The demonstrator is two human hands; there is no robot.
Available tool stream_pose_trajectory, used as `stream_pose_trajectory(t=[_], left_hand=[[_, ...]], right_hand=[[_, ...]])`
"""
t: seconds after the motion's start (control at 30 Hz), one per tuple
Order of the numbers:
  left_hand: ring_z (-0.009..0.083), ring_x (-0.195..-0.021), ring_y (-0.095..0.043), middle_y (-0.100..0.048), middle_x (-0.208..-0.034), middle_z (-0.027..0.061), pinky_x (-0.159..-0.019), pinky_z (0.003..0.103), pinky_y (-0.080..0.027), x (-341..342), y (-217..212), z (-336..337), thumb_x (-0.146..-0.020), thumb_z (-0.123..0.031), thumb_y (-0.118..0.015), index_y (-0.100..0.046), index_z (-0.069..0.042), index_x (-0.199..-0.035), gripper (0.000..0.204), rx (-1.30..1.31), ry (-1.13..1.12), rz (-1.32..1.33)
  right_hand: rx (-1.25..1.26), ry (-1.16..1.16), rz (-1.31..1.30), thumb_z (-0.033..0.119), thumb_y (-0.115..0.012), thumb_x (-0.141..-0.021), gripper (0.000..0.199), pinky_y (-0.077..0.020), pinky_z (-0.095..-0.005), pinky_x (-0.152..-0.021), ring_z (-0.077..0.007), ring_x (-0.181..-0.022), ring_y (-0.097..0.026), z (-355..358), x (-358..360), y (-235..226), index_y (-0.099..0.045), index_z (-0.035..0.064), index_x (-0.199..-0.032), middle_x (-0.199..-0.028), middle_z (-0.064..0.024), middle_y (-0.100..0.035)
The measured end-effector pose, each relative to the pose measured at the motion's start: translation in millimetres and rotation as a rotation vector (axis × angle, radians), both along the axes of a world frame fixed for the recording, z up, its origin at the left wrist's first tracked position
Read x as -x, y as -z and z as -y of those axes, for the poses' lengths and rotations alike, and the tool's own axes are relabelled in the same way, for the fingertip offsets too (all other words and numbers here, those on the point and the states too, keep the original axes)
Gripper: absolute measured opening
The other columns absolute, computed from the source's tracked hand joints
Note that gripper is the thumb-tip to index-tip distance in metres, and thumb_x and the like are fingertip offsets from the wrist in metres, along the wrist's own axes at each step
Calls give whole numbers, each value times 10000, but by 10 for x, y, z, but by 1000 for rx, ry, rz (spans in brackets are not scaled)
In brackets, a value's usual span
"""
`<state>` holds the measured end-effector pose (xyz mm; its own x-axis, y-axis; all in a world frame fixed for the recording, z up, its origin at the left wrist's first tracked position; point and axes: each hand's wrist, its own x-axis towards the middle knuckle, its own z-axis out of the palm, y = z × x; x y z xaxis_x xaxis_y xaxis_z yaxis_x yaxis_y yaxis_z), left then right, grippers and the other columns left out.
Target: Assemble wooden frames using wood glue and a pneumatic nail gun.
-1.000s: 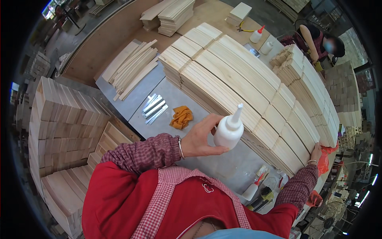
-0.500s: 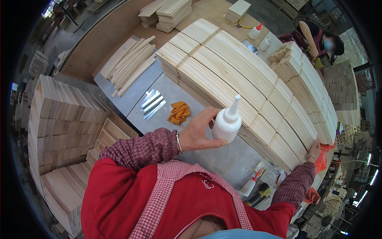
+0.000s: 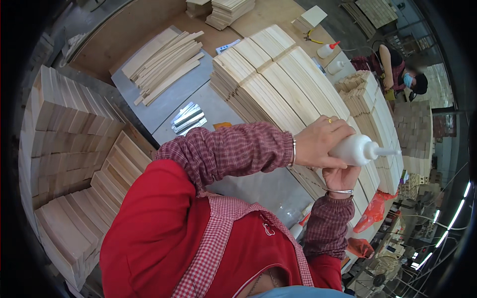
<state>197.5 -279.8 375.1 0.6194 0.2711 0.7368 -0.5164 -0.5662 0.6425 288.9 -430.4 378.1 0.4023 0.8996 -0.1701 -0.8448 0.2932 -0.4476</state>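
My left hand (image 3: 322, 143) is wrapped round a white plastic squeeze bottle (image 3: 352, 150). The bottle lies nearly on its side, its long pale nozzle pointing right, above the stacked wooden boards (image 3: 283, 99). Just below the bottle, close against it and the left hand, is my right hand (image 3: 343, 178); its fingers are partly hidden behind the bottle, so I cannot tell whether they grip it. Long rows of grooved, light wooden boards run diagonally under both hands across the grey table (image 3: 243, 191).
Loose wooden strips (image 3: 164, 67) and shiny metal strips (image 3: 189, 119) lie at the left, near a partly covered orange cloth (image 3: 222, 125). A red-capped bottle (image 3: 326, 50) and pliers (image 3: 311, 37) sit far back. A co-worker (image 3: 392, 69) is at the far right. Stacked wooden pieces (image 3: 64, 129) stand left.
My left hand has carried the bottle to the right and tipped it from upright to nearly level. My right hand has left the boards' right end and come in beneath the bottle.
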Motion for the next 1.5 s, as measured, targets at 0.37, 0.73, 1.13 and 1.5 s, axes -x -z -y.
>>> stream_pose_trajectory(t=[0.37,0.73,1.13,1.5], left_hand=[[310,-1353,-258,-408,-1388,138,-1095,503,-148,-710,299,-1225,-923,-500,-331,-453,-45,-1290,597,-554,-475,-590],[329,-1335,-282,-419,-1377,158,-1079,492,-151,-801,460,-1345,-934,-462,-337,-444,-47,-1319,576,-632,-479,-855],[308,-1221,-420,-532,-1276,95,-1018,558,-213,-664,265,-1480,-904,-337,-441,-532,-119,-1248,418,-623,-229,-891],[228,-1129,-477,-601,-1168,42,-996,510,-254,-802,442,-1431,-879,-305,-468,-619,-164,-1067,280,-662,-355,-823]], right_hand=[[103,198,-50,211,-605,-790,567,-536,-375,-781,-300,-1015,-439,-680,-592,-502,-409,38,-1293,-1183,-180,-439],[109,-101,211,318,-653,-823,564,-541,-317,-670,-345,-1016,-485,-2196,-990,-465,-426,38,-1256,-1175,-210,-479],[464,22,743,242,-715,-760,639,-565,-448,-797,-423,-1033,-541,-3177,-411,-287,-404,-73,-1220,-1162,-263,-449],[512,-186,1018,247,-714,-765,696,-536,-410,-856,-377,-1055,-529,-3335,-226,-333,-347,-59,-1272,-1191,-243,-416]])
